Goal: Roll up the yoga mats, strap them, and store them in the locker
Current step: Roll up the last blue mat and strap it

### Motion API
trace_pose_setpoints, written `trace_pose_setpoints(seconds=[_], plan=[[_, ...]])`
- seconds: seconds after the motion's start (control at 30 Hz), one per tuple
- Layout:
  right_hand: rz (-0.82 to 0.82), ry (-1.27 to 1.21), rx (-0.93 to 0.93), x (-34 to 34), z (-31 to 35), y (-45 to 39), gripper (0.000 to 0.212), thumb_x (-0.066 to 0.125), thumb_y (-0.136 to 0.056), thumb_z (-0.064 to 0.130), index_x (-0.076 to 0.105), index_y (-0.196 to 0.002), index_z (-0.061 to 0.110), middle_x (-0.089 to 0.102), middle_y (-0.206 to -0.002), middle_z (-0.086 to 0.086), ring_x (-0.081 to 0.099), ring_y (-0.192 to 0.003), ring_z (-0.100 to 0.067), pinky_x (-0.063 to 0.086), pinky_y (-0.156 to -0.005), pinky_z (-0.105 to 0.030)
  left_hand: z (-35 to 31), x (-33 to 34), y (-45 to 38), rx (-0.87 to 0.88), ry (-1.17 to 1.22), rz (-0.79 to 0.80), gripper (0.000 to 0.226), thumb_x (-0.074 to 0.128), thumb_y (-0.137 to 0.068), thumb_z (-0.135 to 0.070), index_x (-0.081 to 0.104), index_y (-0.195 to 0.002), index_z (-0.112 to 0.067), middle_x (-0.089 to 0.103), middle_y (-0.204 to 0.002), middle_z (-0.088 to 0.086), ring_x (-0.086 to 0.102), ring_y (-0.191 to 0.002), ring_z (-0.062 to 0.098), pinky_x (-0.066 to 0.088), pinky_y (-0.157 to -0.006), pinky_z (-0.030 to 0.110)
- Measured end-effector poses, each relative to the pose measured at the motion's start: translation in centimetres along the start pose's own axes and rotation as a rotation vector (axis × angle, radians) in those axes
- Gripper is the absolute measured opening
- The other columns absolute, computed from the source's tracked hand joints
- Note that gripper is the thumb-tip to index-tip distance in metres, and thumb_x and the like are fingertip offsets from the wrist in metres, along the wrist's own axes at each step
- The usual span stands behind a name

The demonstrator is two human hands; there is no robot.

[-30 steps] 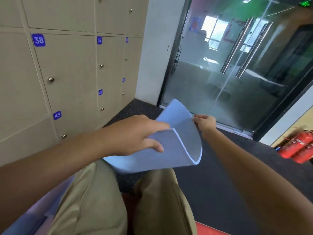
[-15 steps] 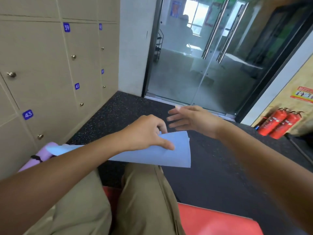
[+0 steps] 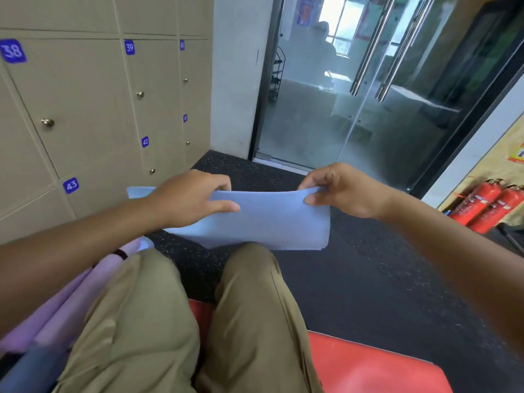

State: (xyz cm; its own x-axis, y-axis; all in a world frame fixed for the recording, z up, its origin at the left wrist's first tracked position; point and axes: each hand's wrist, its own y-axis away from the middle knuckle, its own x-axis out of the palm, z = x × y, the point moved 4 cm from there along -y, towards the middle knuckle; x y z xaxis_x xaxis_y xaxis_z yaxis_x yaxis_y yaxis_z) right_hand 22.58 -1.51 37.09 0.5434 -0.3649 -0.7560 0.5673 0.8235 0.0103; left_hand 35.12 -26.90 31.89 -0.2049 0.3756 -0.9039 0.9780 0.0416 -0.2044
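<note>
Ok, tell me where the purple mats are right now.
In the head view, the rolled purple mats lie at lower left on the floor, beside the person's left leg and below the lockers.

Open dark floor [image 3: 354, 279] lies ahead and to the right of the knees [image 3: 246, 268]. Lockers [image 3: 85, 109] wall off the left, rolled purple mats [image 3: 71, 302] crowd the left thigh, glass doors [image 3: 354, 95] close the front, fire extinguishers [image 3: 487, 207] block the right corner
</note>
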Motion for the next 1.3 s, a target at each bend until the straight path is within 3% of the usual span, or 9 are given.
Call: trace_pose_setpoints(seconds=[0.1, 0.2, 0.3, 0.43, 0.5, 0.6, 0.77, 1.03, 1.3], plan=[[-0.101, 0.003, -0.035, -0.5, -0.8, -0.4, 0.009, 0.07, -0.094, 0.003, 0.074, -0.099, 0.01, 0.078, -0.095, 0.002, 0.073, -0.088, -0.013, 0.057, -0.084, -0.027, 6.0, -1.1, 0.5, -0.044, -0.05, -0.053, 0.042, 0.039, -0.09, -0.073, 0.056, -0.091, -0.034, 0.064, -0.082, -0.009, 0.059, -0.077, 0.015, 0.046, -0.07, 0.039], [-0.201, 0.142, -0.017, -1.0, -1.4, -0.8, 0.011, 0.069, -0.096, 0.007, 0.071, -0.094, 0.018, 0.074, -0.089, 0.004, 0.068, -0.084, -0.011, 0.053, -0.08, -0.032, 9.7, -1.5, 0.6, -0.031, 0.02, -0.079, 0.023, 0.051, -0.105, -0.042, 0.054, -0.086, -0.03, 0.061, -0.084, -0.008, 0.055, -0.08, 0.009, 0.038, -0.072, 0.038], [-0.254, 0.27, 0.009, -0.7, -1.6, -1.2, 0.019, 0.066, -0.097, 0.009, 0.066, -0.092, 0.027, 0.067, -0.086, 0.015, 0.061, -0.077, 0.002, 0.044, -0.072, -0.025, 11.0, -0.2, 0.5, -0.032, 0.135, -0.084, 0.03, 0.051, -0.107, -0.022, 0.048, -0.078, -0.027, 0.053, -0.075, -0.013, 0.049, -0.073, -0.001, 0.032, -0.069, 0.031], [-0.282, 0.531, 0.044, -0.1, -1.7, -1.7, 0.012, 0.06, -0.099, 0.017, 0.065, -0.11, 0.019, 0.067, -0.102, -0.002, 0.06, -0.097, -0.024, 0.047, -0.079, -0.036, 11.7, 1.6, 0.0, -0.08, 0.177, -0.154, 0.03, 0.043, -0.105, -0.037, 0.045, -0.079, -0.023, 0.05, -0.073, -0.004, 0.047, -0.072, 0.018, 0.039, -0.071, 0.04], [-0.252, 0.791, 0.007, 0.7, -1.4, -2.3, 0.034, 0.063, -0.097, 0.03, 0.058, -0.127, 0.015, 0.063, -0.119, -0.007, 0.053, -0.113, -0.029, 0.043, -0.094, -0.039, 11.2, 1.6, -0.7, -0.094, 0.192, -0.198, 0.03, 0.042, -0.104, -0.038, 0.047, -0.08, -0.021, 0.052, -0.075, 0.0, 0.05, -0.075, 0.027, 0.041, -0.072, 0.043], [-0.195, 0.928, 0.02, 2.6, -1.8, -4.3, 0.065, 0.066, -0.092, 0.054, 0.045, -0.138, 0.013, 0.053, -0.128, -0.006, 0.047, -0.119, -0.029, 0.035, -0.101, -0.037, 10.4, 1.1, -1.9, -0.117, 0.129, -0.227, 0.032, 0.043, -0.109, -0.03, 0.043, -0.077, -0.03, 0.053, -0.076, -0.004, 0.049, -0.073, 0.019, 0.033, -0.079, 0.039], [-0.272, 0.806, -0.041, 3.1, -2.5, -7.4, 0.042, 0.063, -0.097, 0.042, 0.048, -0.118, 0.009, 0.053, -0.115, -0.009, 0.047, -0.106, -0.03, 0.038, -0.091, -0.04, 9.8, -3.0, -2.7, -0.11, -0.141, -0.364, 0.027, 0.04, -0.11, -0.029, 0.05, -0.085, -0.025, 0.056, -0.087, -0.004, 0.054, -0.088, 0.023, 0.012, -0.072, 0.036], [-0.697, 0.948, -0.368, -1.3, 3.7, -5.0, 0.034, 0.059, -0.097, 0.037, 0.051, -0.098, 0.004, 0.05, -0.09, -0.013, 0.043, -0.078, -0.03, 0.03, -0.068, -0.039, 5.4, -10.7, 0.5, 0.133, -0.272, -0.578, 0.023, 0.038, -0.106, -0.043, 0.053, -0.108, -0.026, 0.054, -0.1, -0.011, 0.049, -0.097, 0.018, 0.018, -0.078, 0.036], [-0.64, 0.973, -0.405, 0.8, 6.3, 1.6, 0.033, 0.058, -0.097, 0.035, 0.053, -0.1, 0.002, 0.048, -0.091, -0.012, 0.042, -0.078, -0.031, 0.04, -0.069, -0.048, 2.5, -10.0, 7.7, 0.127, -0.197, -0.546, 0.024, 0.034, -0.106, -0.043, 0.052, -0.11, -0.028, 0.055, -0.096, -0.006, 0.049, -0.095, 0.021, 0.028, -0.082, 0.043]])
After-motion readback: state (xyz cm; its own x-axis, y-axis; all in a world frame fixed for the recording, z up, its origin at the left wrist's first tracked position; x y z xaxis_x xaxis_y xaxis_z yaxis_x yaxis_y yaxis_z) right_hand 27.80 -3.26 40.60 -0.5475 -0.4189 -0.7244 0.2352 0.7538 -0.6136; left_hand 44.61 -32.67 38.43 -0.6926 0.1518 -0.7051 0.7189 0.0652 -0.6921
